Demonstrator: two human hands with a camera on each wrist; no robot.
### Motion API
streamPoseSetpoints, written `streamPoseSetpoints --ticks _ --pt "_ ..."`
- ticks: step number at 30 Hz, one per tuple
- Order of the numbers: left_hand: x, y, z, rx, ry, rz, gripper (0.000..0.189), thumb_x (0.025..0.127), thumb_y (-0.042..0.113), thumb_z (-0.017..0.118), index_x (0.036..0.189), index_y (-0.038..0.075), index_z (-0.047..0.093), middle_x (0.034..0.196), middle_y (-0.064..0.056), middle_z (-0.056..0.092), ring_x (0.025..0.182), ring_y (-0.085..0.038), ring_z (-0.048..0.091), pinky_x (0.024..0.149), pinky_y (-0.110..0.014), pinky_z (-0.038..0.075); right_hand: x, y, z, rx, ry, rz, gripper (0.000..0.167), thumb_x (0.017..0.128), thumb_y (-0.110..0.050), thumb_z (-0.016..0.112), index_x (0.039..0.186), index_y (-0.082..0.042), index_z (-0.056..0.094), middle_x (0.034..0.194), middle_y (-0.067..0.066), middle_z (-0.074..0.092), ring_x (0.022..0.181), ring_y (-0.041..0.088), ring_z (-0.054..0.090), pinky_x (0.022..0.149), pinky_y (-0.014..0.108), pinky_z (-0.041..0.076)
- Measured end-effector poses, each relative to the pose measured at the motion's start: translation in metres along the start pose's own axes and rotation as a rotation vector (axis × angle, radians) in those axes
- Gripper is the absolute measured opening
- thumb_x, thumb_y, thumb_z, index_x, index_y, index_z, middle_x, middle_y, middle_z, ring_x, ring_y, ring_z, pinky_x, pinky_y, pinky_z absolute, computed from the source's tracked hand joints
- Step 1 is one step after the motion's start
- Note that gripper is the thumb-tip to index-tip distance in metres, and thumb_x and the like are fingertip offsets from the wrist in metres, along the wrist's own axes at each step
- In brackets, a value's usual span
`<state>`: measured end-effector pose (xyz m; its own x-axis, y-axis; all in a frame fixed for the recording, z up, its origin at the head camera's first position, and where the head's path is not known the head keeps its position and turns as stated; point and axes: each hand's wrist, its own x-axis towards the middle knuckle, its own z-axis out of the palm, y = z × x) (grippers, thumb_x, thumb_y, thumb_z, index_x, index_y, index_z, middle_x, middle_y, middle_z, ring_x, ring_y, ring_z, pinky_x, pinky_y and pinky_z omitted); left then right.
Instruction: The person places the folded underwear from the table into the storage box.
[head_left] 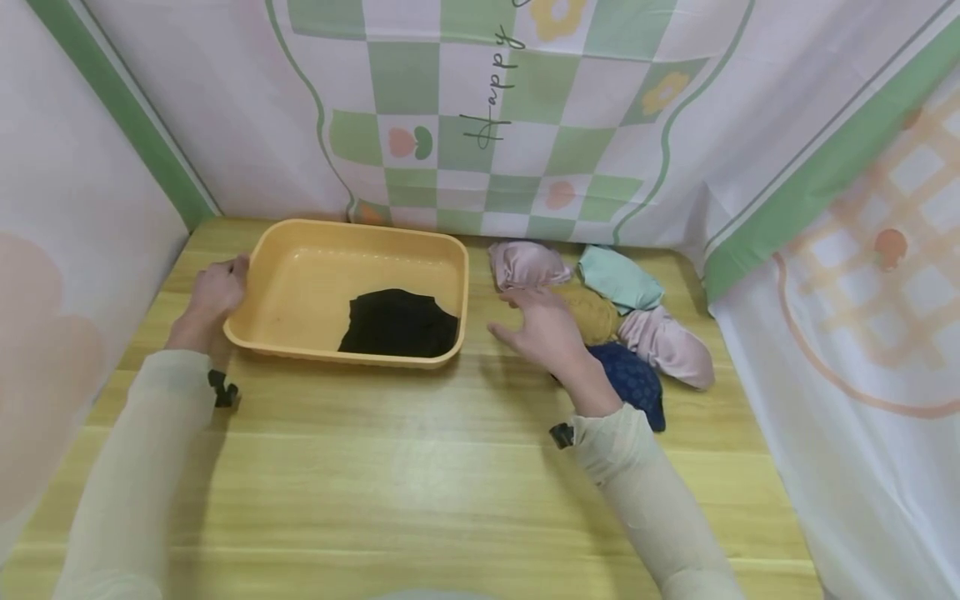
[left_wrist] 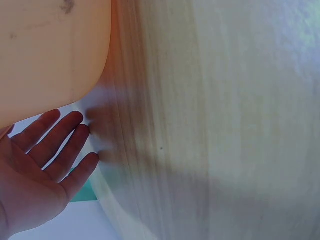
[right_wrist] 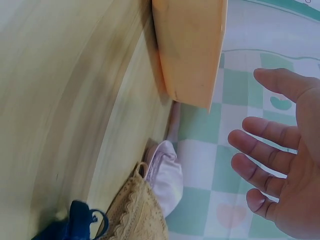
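Observation:
A yellow plastic basin (head_left: 322,271) stands at the table's back left, with a black folded garment (head_left: 401,323) in its right part. My left hand (head_left: 217,293) is at the basin's left rim; in the left wrist view its four fingers (left_wrist: 65,142) are extended and spread beside the wall, the thumb mostly hidden. My right hand (head_left: 547,329) hovers with spread, slightly bent fingers and holds nothing. Nearest it is a mustard lace bra (head_left: 588,312), partly hidden by the hand. Around that lie a pink folded bra (head_left: 528,265), a mint one (head_left: 621,277), another pink one (head_left: 667,346) and a navy one (head_left: 630,383).
The wooden table (head_left: 390,467) stretches in front of the basin. A checked fabric curtain (head_left: 480,108) hangs along the back edge, with more fabric at the left and right. A black wrist clip (head_left: 222,389) shows by the left sleeve.

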<state>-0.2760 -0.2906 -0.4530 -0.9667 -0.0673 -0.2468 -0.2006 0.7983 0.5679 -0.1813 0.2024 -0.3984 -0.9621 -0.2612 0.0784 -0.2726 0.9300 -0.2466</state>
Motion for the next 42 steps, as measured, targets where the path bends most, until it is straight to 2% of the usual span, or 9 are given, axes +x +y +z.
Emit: streamPoseSetpoints --ticks 6,16,26,33,38,42 --pt "-0.001 0.0 -0.002 -0.003 0.007 -0.001 0.084 0.101 0.06 -0.001 0.156 0.001 0.023 0.154 -0.039 0.027 0.14 -0.061 0.023 0.118 -0.068 0.021 -0.003 0.005 -0.001 0.0 0.017 0.008 0.056 0.09 -0.052 0.067 0.134 -0.017 0.063 0.12 0.006 0.07 0.114 0.027 0.064 0.101 0.051 0.049" --pt "0.0 -0.002 -0.001 0.0 0.015 0.0 0.083 0.101 0.058 -0.001 0.155 0.0 0.024 0.153 -0.039 0.026 0.139 -0.062 0.022 0.118 -0.069 0.018 -0.011 0.013 -0.004 0.009 0.028 0.037 0.054 0.09 -0.051 0.068 0.131 -0.016 0.063 0.118 0.007 0.071 0.114 0.03 0.063 0.103 0.054 0.046" --pt "0.0 -0.004 -0.001 0.031 0.021 0.024 0.083 0.103 0.055 -0.002 0.153 -0.004 0.027 0.151 -0.041 0.028 0.137 -0.063 0.025 0.117 -0.069 0.021 -0.019 0.021 -0.007 0.038 0.008 0.11 0.054 0.091 -0.051 0.068 0.131 -0.016 0.064 0.13 0.007 0.067 0.125 0.033 0.057 0.112 0.056 0.04" --pt "-0.002 -0.002 0.001 0.033 0.026 0.025 0.083 0.103 0.055 -0.001 0.153 -0.004 0.027 0.151 -0.041 0.029 0.137 -0.062 0.026 0.117 -0.068 0.022 -0.026 0.032 -0.006 0.064 0.033 0.104 0.055 0.092 -0.051 0.066 0.136 -0.017 0.06 0.121 0.008 0.07 0.117 0.032 0.059 0.103 0.056 0.045" --pt "-0.001 -0.001 0.002 0.028 0.022 0.023 0.083 0.102 0.056 -0.001 0.153 -0.004 0.027 0.151 -0.041 0.029 0.138 -0.061 0.026 0.117 -0.068 0.022 -0.033 0.039 -0.007 0.072 0.042 0.124 0.054 0.092 -0.05 0.066 0.136 -0.019 0.061 0.123 0.009 0.069 0.118 0.033 0.059 0.101 0.054 0.047" --pt "0.001 -0.002 0.002 0.013 0.024 0.013 0.083 0.102 0.056 0.0 0.153 -0.003 0.028 0.151 -0.04 0.03 0.138 -0.061 0.028 0.117 -0.068 0.024 -0.037 0.046 -0.007 0.064 0.049 0.143 0.058 0.092 -0.051 0.065 0.137 -0.014 0.059 0.125 0.012 0.068 0.12 0.036 0.059 0.1 0.055 0.048"
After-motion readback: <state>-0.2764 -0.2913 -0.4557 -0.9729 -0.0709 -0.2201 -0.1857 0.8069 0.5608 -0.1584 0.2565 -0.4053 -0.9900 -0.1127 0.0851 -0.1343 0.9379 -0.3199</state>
